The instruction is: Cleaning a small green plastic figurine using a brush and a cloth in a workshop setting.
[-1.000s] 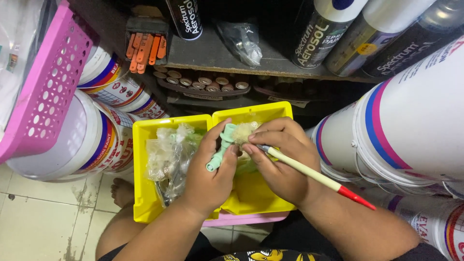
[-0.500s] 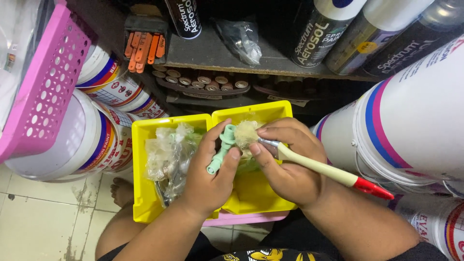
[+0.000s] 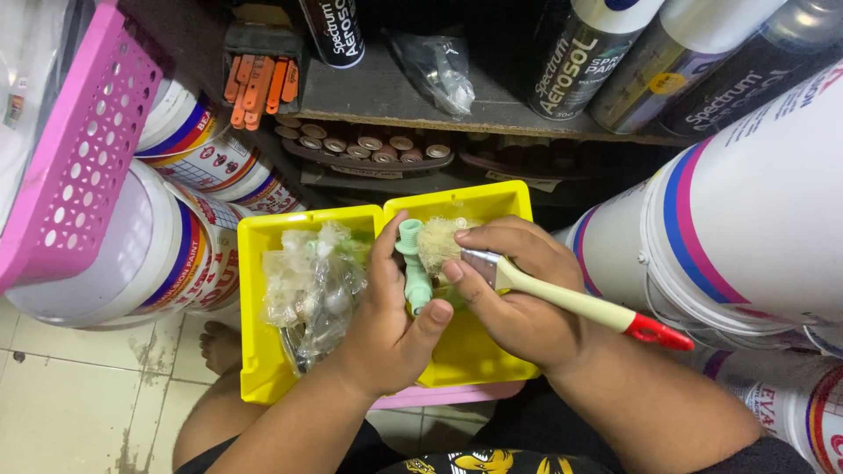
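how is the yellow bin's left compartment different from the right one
The left compartment holds a heap of clear plastic bags, with no hand in it. Over the right compartment, the left hand grips a pale green fitting while the right hand holds a paintbrush with bristles against it. Both share one yellow bin.

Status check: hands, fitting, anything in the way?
Left hand shut on green fitting. Right hand shut on paintbrush, bristles on fitting. Over yellow bin; nothing blocking.
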